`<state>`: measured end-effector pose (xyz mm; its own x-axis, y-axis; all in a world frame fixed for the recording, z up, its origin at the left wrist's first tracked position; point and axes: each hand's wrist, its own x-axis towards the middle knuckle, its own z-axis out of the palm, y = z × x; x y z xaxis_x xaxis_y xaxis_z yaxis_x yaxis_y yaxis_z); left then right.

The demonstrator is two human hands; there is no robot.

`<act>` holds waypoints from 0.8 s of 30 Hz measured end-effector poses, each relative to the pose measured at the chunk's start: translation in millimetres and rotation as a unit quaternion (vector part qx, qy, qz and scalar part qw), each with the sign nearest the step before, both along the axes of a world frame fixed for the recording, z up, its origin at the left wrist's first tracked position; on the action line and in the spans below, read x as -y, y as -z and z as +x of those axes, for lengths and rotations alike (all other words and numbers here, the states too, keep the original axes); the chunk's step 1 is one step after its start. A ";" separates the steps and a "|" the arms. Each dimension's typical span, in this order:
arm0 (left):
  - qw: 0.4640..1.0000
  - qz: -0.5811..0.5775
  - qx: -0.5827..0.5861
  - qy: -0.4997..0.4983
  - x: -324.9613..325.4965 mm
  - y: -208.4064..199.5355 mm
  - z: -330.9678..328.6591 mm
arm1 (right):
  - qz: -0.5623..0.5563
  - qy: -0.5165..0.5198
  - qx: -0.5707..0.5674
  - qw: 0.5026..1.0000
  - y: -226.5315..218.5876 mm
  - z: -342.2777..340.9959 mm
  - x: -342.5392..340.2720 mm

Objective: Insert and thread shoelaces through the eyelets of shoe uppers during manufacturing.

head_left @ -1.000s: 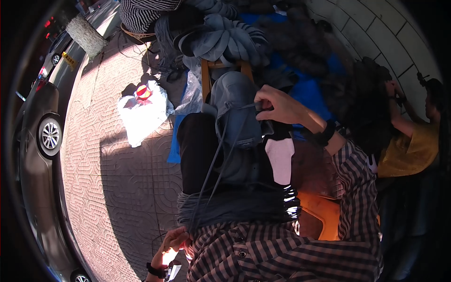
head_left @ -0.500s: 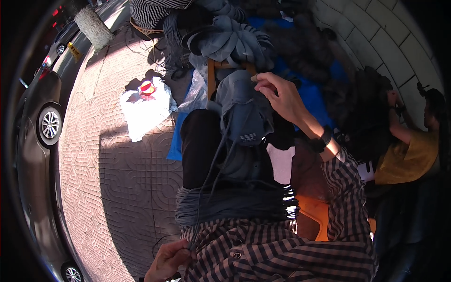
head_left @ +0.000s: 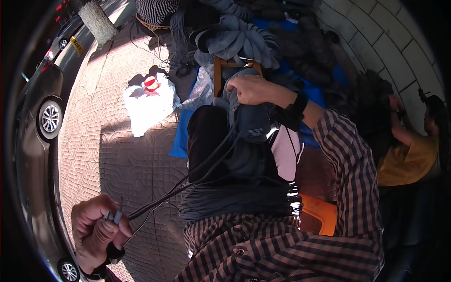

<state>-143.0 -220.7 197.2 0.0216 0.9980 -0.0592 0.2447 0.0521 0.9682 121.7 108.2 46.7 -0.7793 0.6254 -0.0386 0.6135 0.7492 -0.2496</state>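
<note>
A grey-blue fabric shoe upper (head_left: 256, 127) lies over my knees, with pale print on its dark part. My right hand (head_left: 251, 89) is closed over its far end, fingertips curled into the fabric and partly hidden. Two long dark grey laces (head_left: 188, 176) run from the upper, pulled taut toward the lower left. Out beyond my left thigh, my left hand (head_left: 96, 230) grips the laces' ends in closed fingers. Short grey tips stick up above its thumb. A thick bundle of grey laces (head_left: 235, 199) lies across my lap.
A fanned pile of grey uppers (head_left: 244, 42) sits on a wooden stool (head_left: 218, 77) ahead. White plastic bag (head_left: 145, 110) on the paving, left; striped bundle in a basket (head_left: 157, 14) beyond. An orange stool (head_left: 322, 214) stands right, a co-worker (head_left: 408, 157) farther right. Parked car (head_left: 40, 136) at left.
My left hand has swung up and out to the left, drawing the laces taut. My right hand has moved left and closed onto the upper. The view has shifted slightly.
</note>
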 end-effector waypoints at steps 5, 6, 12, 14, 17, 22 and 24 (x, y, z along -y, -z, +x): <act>0.992 0.082 -0.095 0.032 -29.7 -21.2 -22.6 | -0.184 0.043 -0.105 0.976 -0.8 -9.1 -10.6; 0.988 0.084 -0.116 0.059 -44.5 -25.1 -27.9 | -0.163 0.048 -0.106 0.980 0.5 -0.7 -16.6; 0.971 0.126 -0.173 0.107 -83.3 -91.1 -7.0 | -0.067 0.043 -0.026 0.997 -9.5 -21.6 -8.8; 0.964 0.111 -0.046 0.237 -119.4 -115.2 19.0 | -0.037 0.043 0.047 0.997 -10.1 -15.9 -11.0; 0.955 0.100 -0.026 0.277 -136.9 -105.6 87.5 | -0.008 0.073 0.047 0.996 5.2 -15.9 -17.6; 0.968 0.072 -0.067 0.230 -110.8 -121.6 16.6 | -0.009 0.050 0.077 0.996 0.9 -23.7 -12.4; 0.969 0.068 -0.075 0.225 -113.1 -117.7 38.2 | 0.000 0.045 0.077 0.996 6.1 -16.7 -20.2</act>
